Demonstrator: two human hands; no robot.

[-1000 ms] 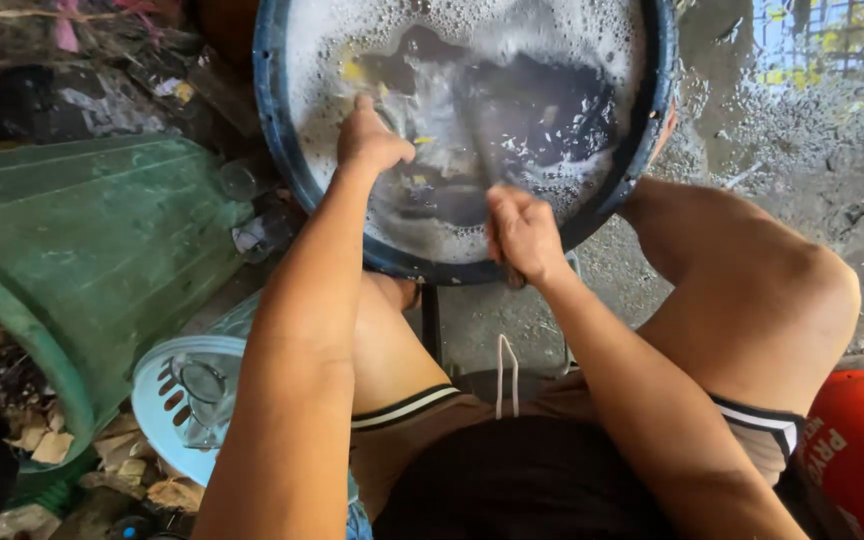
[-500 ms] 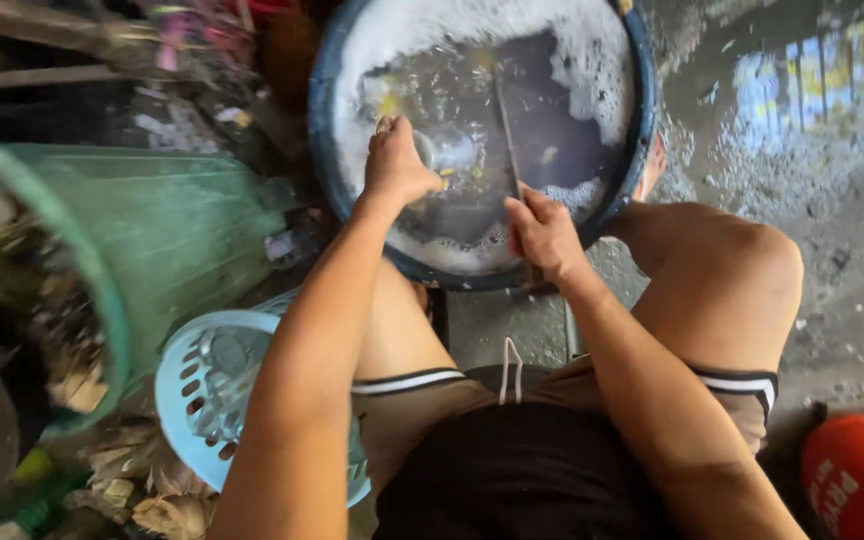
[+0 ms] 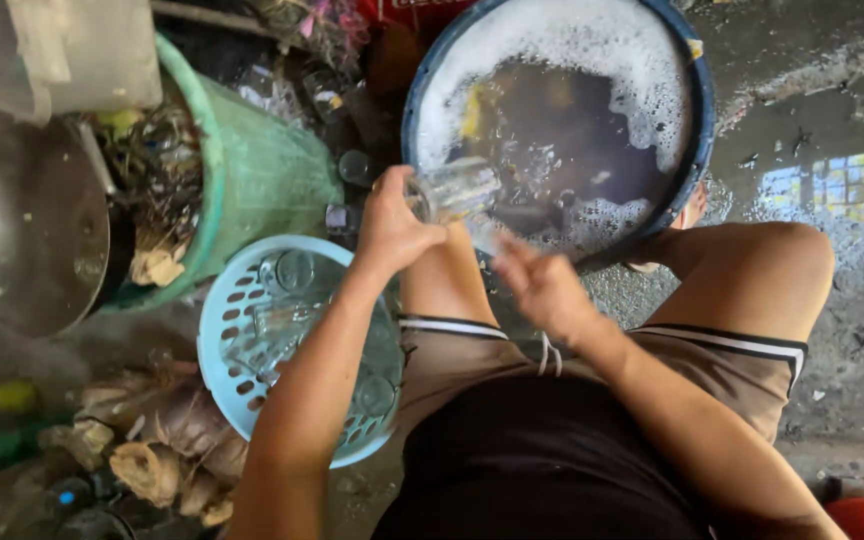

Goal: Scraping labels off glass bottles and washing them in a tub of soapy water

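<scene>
1. The left hand (image 3: pixel 392 228) is closed around a clear drinking glass (image 3: pixel 452 190), held on its side over the near-left rim of the blue basin (image 3: pixel 697 150).
2. The right hand (image 3: pixel 542 285) is blurred, just beside the glass and over the basin's near edge; it appears empty with fingers loosely apart, though the blur leaves that uncertain.
3. The basin is round, filled with dark water ringed by white foam, with something yellow under the suds at its left side.
4. Below the left forearm sits a pale blue plastic basket (image 3: pixel 227 330), round with slotted walls, holding a few clear glasses.
5. A green plastic bin (image 3: pixel 262 170) leans beside the basket's far edge, with scraps heaped at its mouth.
6. A dull round metal lid (image 3: pixel 22 230) lies at the far left.
7. Brown husks and rubbish (image 3: pixel 167 440) crowd the basket's near-left side.
8. The ground (image 3: pixel 832 180) right of the basin is wet, rough concrete.
</scene>
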